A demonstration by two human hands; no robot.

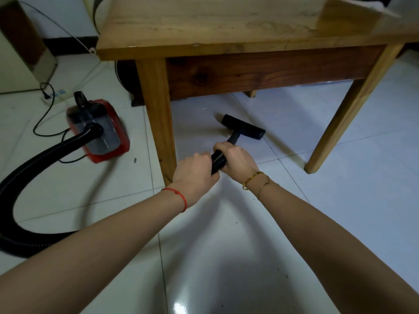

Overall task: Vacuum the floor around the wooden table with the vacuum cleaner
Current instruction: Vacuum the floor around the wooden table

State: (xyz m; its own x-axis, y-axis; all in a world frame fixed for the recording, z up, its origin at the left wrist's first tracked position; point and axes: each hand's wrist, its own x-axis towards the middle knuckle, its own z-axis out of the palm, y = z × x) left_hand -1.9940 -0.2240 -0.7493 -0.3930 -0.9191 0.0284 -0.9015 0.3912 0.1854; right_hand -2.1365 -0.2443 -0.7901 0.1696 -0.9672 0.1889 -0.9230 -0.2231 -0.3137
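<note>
A wooden table [226, 30] stands ahead on white floor tiles, its front left leg [158, 118] close to my hands. The red vacuum cleaner body [99, 130] sits on the floor to the left. Its black ribbed hose [34, 168] loops left and back toward me. My left hand [192, 175] and my right hand [235, 162] both grip the hose end [218, 160]. The black floor nozzle [243, 130] rests flat on the tiles just under the table's front edge.
The front right table leg [340, 123] stands to the right. A white power strip [56, 96] with a black cord [43, 118] lies behind the vacuum cleaner. A dark round object [127, 78] sits behind the left leg. Small dark specks [235, 223] dot the tiles near me.
</note>
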